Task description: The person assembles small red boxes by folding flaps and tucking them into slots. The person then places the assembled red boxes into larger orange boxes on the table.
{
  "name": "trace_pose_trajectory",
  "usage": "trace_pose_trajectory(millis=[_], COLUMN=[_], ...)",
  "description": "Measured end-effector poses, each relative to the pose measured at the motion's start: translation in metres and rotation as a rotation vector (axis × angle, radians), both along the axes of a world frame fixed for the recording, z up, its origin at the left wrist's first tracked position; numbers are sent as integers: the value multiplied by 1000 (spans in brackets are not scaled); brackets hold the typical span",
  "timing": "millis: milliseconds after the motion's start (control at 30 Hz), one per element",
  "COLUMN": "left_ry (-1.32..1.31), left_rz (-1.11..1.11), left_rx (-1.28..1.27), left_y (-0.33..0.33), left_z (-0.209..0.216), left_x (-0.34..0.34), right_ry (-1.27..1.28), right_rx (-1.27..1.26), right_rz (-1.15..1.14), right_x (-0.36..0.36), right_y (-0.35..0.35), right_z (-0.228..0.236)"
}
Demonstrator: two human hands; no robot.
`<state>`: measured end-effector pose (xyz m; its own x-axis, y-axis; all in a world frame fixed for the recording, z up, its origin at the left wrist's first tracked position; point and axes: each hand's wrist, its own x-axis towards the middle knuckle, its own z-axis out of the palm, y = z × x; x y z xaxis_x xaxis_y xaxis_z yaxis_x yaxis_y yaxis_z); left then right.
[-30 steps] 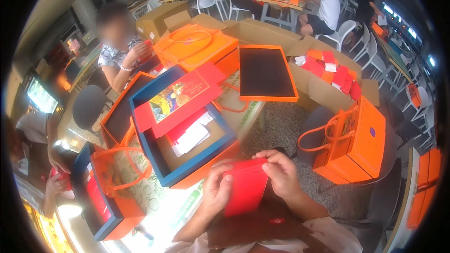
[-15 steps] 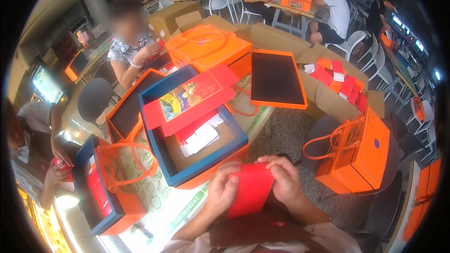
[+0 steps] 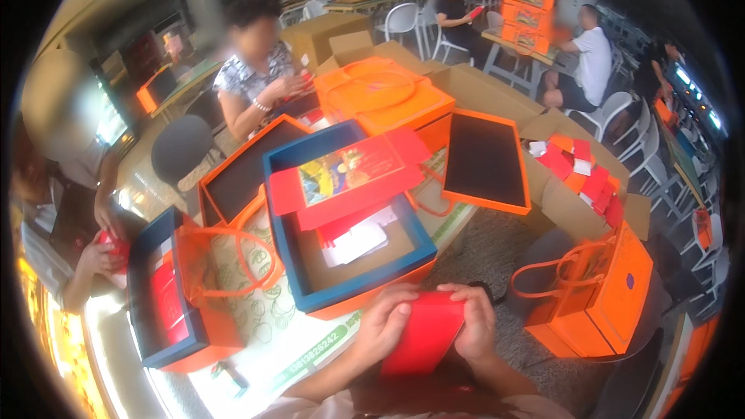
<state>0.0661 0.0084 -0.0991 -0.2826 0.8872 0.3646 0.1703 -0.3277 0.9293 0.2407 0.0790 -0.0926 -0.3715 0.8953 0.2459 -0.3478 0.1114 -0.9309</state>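
I hold a red paper packet (image 3: pixel 421 340), flat and smooth, upright in front of my body. My left hand (image 3: pixel 382 324) is closed on its left edge, with the thumb and fingers along the upper corner. On the opposite edge my right hand (image 3: pixel 476 326) grips it, fingers curled over the top corner. Just beyond my hands stands an open orange box with a blue rim (image 3: pixel 314 300). A flat red carton with a colourful printed panel (image 3: pixel 353 174) lies across it. Inside are white and red folded paper pieces (image 3: pixel 355 242).
A second blue-rimmed orange box (image 3: pixel 203 341) stands left on the table. Orange-edged black lids (image 3: pixel 485 159) flank the middle box. An orange handled box (image 3: pixel 590 295) sits on a chair at right. A cardboard carton (image 3: pixel 570 206) holds red packets. Two co-workers handle red things at left.
The view has turned a little left, so most things sit further right in it. Both hands keep hold of the red packet; my right fingers lie more flatly over its upper corner.
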Motion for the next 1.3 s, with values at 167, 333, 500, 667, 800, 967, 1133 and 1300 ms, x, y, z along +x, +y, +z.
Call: trace_pose_trajectory(millis=[167,333,500,667,800,967,1133,1300], left_ry=[63,68,14,14,-9,-17,-16,-87], left_rz=[-2,17,17,14,25,36,68,85], left_rx=[-16,-13,-69,-67,-147,-143,-56,116], left_y=[-4,-3,-6,1,-2,0,4,9], left_z=[9,7,13,2,-1,3,11,30], left_x=[0,3,3,5,4,4,8,9], right_ry=[-18,14,49,-102,-201,-145,-68,78], right_rx=[-8,-46,-45,120,117,142,117,-39], right_rz=[31,6,-13,12,50,67,99,154], right_x=[3,-2,-4,-3,3,4,13,17], right_y=[0,2,-3,5,8,3,-2,-5], right_z=[9,-4,-10,-2,-4,1,-6,12])
